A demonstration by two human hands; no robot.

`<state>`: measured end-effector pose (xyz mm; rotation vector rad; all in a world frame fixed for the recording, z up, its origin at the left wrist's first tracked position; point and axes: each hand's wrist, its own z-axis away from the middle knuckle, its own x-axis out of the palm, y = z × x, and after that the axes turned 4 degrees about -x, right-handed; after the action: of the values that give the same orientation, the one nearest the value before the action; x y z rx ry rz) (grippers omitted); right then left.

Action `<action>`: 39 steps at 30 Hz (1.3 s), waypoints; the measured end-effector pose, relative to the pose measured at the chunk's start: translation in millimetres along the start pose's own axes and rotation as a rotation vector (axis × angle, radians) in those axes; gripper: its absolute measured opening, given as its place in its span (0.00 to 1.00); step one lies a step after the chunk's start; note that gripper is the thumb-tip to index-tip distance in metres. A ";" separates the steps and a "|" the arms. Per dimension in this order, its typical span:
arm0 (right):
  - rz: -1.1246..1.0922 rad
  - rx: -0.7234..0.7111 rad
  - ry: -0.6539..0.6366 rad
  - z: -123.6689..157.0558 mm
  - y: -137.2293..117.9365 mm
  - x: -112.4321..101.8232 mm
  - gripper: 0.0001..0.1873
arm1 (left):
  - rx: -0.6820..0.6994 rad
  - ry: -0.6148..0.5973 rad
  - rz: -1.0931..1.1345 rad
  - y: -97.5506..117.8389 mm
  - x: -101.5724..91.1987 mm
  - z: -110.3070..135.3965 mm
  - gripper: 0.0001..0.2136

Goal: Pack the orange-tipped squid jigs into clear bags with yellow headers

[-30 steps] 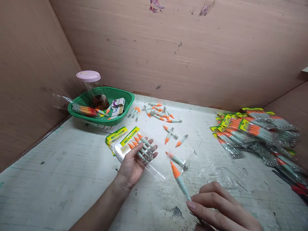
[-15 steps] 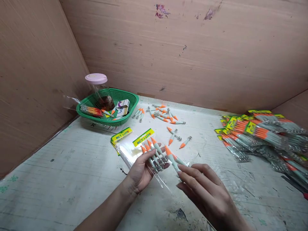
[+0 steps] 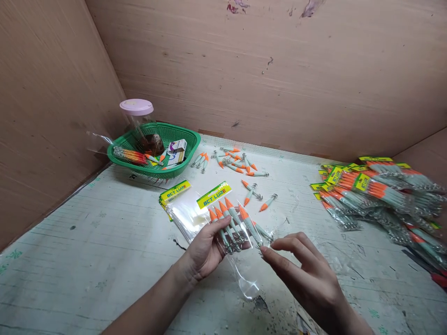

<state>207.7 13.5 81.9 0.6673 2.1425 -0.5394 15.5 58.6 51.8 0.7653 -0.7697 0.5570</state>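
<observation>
My left hand (image 3: 209, 246) is closed around a clear plastic bag with a yellow-green "BCT LURE" header (image 3: 214, 194). Several squid jigs (image 3: 226, 225), orange-tipped with pale bodies and hooks at the lower end, lie side by side in the bag, the thumb across them. At the bag's right edge, one more squid jig (image 3: 250, 224) tilts with its orange tip up. My right hand (image 3: 300, 270) pinches this jig near its hooks; whether it is fully inside the bag I cannot tell. Another pale jig (image 3: 263, 231) shows just behind it, partly hidden.
Flat empty bags with headers (image 3: 175, 190) lie stacked left of my hands. Loose jigs (image 3: 240, 163) are scattered beyond. A green basket (image 3: 153, 174) holds a lidded jar (image 3: 139, 116) and small packs. Filled packets (image 3: 377, 190) are piled at right. Wooden panels (image 3: 244, 70) wall the table.
My right hand has shifted its grip down the jig to the hook end, and the jig now lies against the bag's right side. The bag's loose lower end shows more spread out.
</observation>
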 end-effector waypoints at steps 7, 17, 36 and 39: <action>0.105 -0.108 -0.046 3.0 1.0 2.1 0.15 | -0.005 -0.030 -0.045 0.6 1.2 1.3 0.08; 0.171 -0.206 -0.109 -1.8 -2.0 -3.3 0.14 | 0.024 -0.009 -0.024 -3.5 1.1 -1.2 0.06; -0.328 0.358 0.028 18.8 -13.4 18.9 0.11 | -0.126 -0.058 -0.302 -13.3 -9.1 -6.6 0.16; -0.341 0.453 0.102 47.7 -27.7 36.8 0.10 | -0.143 -0.067 -0.509 -16.7 -12.1 -9.9 0.18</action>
<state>198.3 -25.2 28.8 0.5766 2.2614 -1.2233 23.7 54.1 30.9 0.8116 -0.6356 0.0187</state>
